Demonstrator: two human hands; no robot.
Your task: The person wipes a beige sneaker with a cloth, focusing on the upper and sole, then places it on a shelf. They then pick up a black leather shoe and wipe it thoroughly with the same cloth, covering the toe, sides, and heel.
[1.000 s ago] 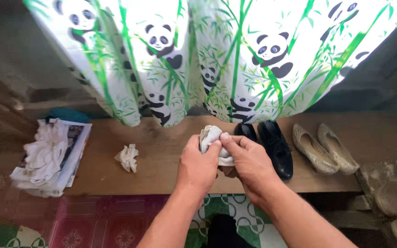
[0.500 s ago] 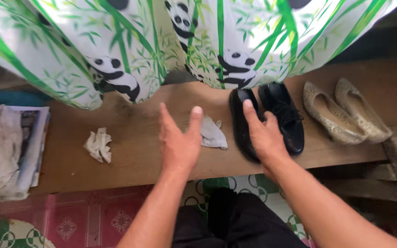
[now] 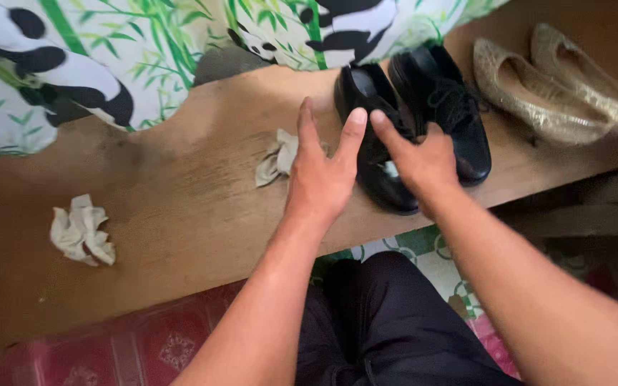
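The left shoe [image 3: 377, 150] is touched by both spread, empty hands, left [image 3: 321, 175] and right [image 3: 423, 159], while the cloth [image 3: 275, 159] lies unheld beside it.

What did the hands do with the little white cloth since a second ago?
Both hands let go of the cloth; it now lies on the wooden bench. The left hand hovers open beside it. The right hand moved onto the nearer black shoe. The crumpled tissue and gold shoes stayed put.
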